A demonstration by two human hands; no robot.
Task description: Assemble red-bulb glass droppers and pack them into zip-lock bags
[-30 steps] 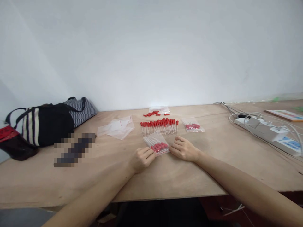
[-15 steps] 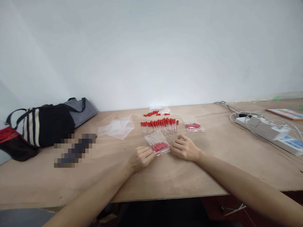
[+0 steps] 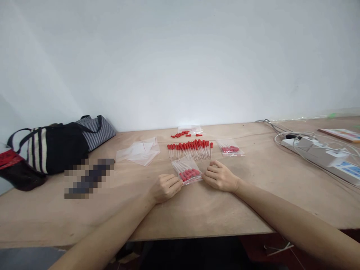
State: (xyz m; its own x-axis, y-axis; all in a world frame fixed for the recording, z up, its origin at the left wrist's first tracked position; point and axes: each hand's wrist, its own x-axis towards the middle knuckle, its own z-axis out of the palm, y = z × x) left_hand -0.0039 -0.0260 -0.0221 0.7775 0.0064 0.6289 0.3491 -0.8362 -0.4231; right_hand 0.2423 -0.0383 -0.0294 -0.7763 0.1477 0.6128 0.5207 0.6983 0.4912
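A clear zip bag (image 3: 187,169) of red-bulbed droppers lies on the table between my hands, its zip edge toward me. My left hand (image 3: 166,188) is closed, pinching the bag's near left corner. At the near right corner, my right hand (image 3: 219,176) pinches the same edge with curled fingers. Just behind the bag, several loose droppers (image 3: 191,148) lie in a row, red bulbs pointing away from me. Another filled bag (image 3: 230,147) of droppers rests to the right of that row. Flat, see-through bags (image 3: 139,151) are piled on the left.
Loose red rubber bulbs (image 3: 181,134) lie near the wall beside a clear bag (image 3: 189,129). A black bag (image 3: 59,148) and a dark drink bottle (image 3: 21,170) stand left, near a blurred-out dark object (image 3: 91,179). On the right are a power strip (image 3: 317,150), cables and a booklet (image 3: 340,134).
My left hand has shifted very slightly left along the bag's edge. The right hand keeps its pinch, and the bag stays in nearly the same place.
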